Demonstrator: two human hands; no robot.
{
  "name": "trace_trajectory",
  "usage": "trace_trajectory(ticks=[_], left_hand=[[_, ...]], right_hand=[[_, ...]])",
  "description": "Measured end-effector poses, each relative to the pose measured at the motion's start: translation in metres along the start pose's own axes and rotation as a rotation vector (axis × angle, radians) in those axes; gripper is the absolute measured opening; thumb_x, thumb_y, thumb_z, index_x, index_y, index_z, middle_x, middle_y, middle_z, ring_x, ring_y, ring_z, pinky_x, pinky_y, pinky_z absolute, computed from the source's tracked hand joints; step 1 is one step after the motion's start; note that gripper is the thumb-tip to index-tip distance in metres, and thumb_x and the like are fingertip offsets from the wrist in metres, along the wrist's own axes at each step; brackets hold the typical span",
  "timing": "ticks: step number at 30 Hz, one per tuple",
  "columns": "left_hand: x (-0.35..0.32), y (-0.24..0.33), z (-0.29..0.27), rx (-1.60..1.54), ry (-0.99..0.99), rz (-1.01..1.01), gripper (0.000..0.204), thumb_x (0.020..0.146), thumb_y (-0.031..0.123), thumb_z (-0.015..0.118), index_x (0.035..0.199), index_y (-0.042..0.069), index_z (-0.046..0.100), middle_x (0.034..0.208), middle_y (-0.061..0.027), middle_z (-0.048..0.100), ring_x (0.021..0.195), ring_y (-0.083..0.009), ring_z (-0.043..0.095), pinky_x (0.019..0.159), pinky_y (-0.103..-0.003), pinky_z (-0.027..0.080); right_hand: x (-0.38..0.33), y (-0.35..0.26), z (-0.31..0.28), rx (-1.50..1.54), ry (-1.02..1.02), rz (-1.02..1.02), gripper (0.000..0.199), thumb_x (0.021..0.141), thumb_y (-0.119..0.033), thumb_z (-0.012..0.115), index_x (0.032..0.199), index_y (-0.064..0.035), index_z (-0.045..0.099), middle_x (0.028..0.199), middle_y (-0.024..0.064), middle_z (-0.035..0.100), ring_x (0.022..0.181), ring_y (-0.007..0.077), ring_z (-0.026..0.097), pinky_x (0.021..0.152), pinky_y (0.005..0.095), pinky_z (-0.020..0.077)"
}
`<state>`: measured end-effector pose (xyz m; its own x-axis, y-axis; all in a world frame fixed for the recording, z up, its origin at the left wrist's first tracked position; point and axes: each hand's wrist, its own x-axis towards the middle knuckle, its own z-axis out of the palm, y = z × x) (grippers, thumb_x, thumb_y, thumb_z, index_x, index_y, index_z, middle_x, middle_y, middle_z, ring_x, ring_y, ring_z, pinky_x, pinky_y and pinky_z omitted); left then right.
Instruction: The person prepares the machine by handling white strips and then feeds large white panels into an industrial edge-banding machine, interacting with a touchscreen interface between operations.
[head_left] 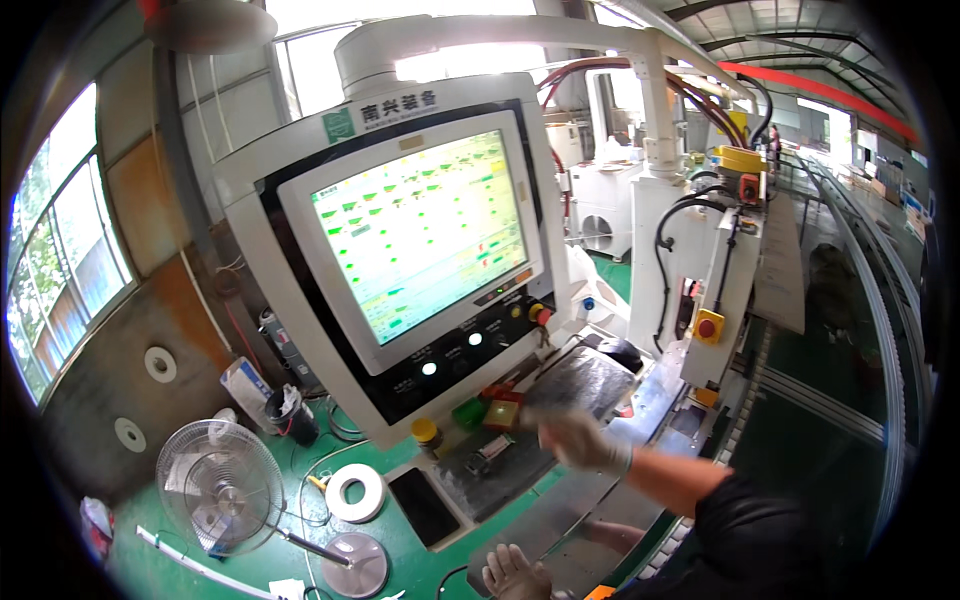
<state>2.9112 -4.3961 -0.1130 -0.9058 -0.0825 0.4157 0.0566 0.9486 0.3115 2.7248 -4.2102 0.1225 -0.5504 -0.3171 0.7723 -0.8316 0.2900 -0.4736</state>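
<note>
My right hand, in a pale work glove, reaches over the shelf below a machine control panel. It is beside a dark, plastic-covered slab; motion blur hides its fingertips and anything in them. Low in the view, my gloved left hand is near a metal surface, its fingers apart and nothing seen in them. On the shelf stand a yellow-capped jar, a green object, a small yellow box and a small metallic piece. A dark-screened phone lies at the shelf's left end.
The panel carries a lit screen and a red knob. A red stop button sits on the machine at right, near long metal rails. On the green floor are a fan, a white roll, cables and a bin.
</note>
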Motion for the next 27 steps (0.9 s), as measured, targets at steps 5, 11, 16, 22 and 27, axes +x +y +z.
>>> trace_trajectory(ticks=[5,11,16,22,27], left_hand=[[0.003,0.003,-0.011,0.029,-0.04,-0.023,0.066,0.085,0.041,0.062,0.142,0.009,0.049,0.151,-0.0091,0.043,0.142,-0.0316,0.035,0.113,-0.054,0.027],[0.004,0.017,-0.03,0.048,-0.033,0.065,0.058,0.087,0.037,0.063,0.136,0.006,0.054,0.144,-0.0133,0.051,0.135,-0.033,0.043,0.111,-0.054,0.029],[-0.012,-0.019,-0.046,-0.896,-0.293,-0.288,0.038,0.099,0.028,0.058,0.127,0.002,0.06,0.13,-0.0142,0.06,0.119,-0.0295,0.056,0.104,-0.045,0.043],[-0.107,-0.014,-0.132,-1.137,0.068,-0.73,0.036,0.104,0.024,0.053,0.127,-0.003,0.06,0.12,-0.0103,0.064,0.113,-0.0211,0.057,0.103,-0.035,0.044],[-0.241,0.048,-0.207,-1.092,0.455,-1.154,0.045,0.102,0.033,0.054,0.131,-0.002,0.056,0.133,-0.0119,0.058,0.125,-0.0257,0.053,0.106,-0.038,0.043]], right_hand=[[-0.208,-0.036,0.032,-0.061,-0.278,0.253,0.041,0.082,-0.007,0.068,0.121,-0.0175,0.068,0.077,0.0076,0.068,0.068,0.0301,0.066,0.06,0.0384,0.0535],[-0.298,-0.028,0.026,-0.241,-0.472,0.368,0.02,0.093,-0.025,0.061,0.108,-0.0182,0.072,0.085,0.0083,0.072,0.077,0.033,0.068,0.068,0.0444,0.0555],[-0.291,-0.021,0.029,-0.242,-0.521,0.39,0.023,0.089,-0.026,0.06,0.109,-0.0185,0.068,0.089,0.009,0.071,0.078,0.0333,0.069,0.066,0.0473,0.0545],[-0.296,-0.017,0.015,-0.143,-0.426,0.292,0.017,0.088,-0.023,0.061,0.102,-0.018,0.069,0.086,0.0099,0.07,0.077,0.0336,0.068,0.065,0.0472,0.0541],[-0.294,-0.019,0.006,-0.074,-0.43,0.199,0.016,0.086,-0.019,0.065,0.1,-0.0145,0.072,0.09,0.0095,0.072,0.081,0.0326,0.069,0.07,0.044,0.0556]])
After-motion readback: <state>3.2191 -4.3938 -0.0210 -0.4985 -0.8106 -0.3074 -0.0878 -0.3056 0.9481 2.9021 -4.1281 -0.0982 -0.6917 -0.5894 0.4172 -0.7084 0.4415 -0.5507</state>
